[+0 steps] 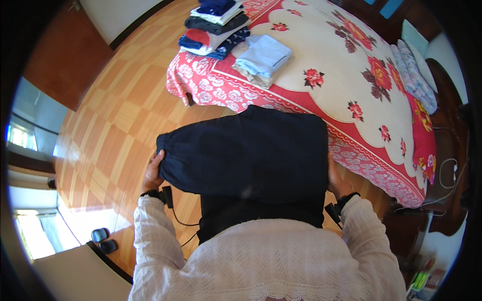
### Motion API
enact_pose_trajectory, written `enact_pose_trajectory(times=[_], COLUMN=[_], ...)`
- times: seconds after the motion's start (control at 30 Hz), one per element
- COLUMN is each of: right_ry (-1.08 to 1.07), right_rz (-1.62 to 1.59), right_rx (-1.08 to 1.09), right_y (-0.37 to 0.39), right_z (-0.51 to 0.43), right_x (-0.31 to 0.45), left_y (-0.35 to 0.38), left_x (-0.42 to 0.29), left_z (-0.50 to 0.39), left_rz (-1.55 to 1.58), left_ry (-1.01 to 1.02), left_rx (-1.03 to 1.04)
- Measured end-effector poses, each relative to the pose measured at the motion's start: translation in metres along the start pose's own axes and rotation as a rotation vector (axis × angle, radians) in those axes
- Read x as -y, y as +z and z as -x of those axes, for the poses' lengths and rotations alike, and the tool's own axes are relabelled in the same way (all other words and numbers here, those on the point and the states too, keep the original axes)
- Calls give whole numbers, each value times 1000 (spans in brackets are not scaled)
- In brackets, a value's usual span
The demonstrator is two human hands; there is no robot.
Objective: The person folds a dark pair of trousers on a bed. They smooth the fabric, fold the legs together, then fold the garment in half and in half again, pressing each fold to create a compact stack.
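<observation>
A dark navy garment (244,154), which looks like trousers folded lengthwise, is stretched flat between my hands in front of my body. My left hand (153,171) grips its narrow gathered end, thumb on top and the fingers hidden beneath. At the wide end, my right hand (336,177) holds the right edge, with most of its fingers out of sight behind the cloth. Beyond the garment, a stack of folded clothes (216,26) stands on the bed's corner. Beside it lies a smaller pile topped by a light blue folded garment (265,54).
The bed (335,71) has a floral cover and fills the upper right. Pillows (416,75) lie at its head, near a white cable (448,188). A brown door (67,52) is at upper left. Dark slippers (104,240) rest on the tiled floor (109,150).
</observation>
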State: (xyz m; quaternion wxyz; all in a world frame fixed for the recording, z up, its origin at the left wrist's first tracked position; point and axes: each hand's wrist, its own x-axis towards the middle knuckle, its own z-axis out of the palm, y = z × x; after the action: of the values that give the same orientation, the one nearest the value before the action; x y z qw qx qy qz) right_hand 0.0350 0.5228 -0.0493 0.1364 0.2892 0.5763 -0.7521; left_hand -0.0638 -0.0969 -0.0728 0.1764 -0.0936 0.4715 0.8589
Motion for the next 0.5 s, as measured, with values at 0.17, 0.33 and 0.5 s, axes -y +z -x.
enact_pose_trajectory(times=[0.17,0.33,0.5], right_ry=[-403,-825,-986], right_rz=[855,1661,1761], right_rx=[-319,-165,280], right_y=[25,110,211], right_z=[8,34,23], right_x=[65,101,66], left_y=[10,103,238], left_x=[-2,6,39], left_z=[7,-9,-26], left_rz=[-647,-1542,-1725], left_ry=[-320,397,729], left_rx=[-264,13,461])
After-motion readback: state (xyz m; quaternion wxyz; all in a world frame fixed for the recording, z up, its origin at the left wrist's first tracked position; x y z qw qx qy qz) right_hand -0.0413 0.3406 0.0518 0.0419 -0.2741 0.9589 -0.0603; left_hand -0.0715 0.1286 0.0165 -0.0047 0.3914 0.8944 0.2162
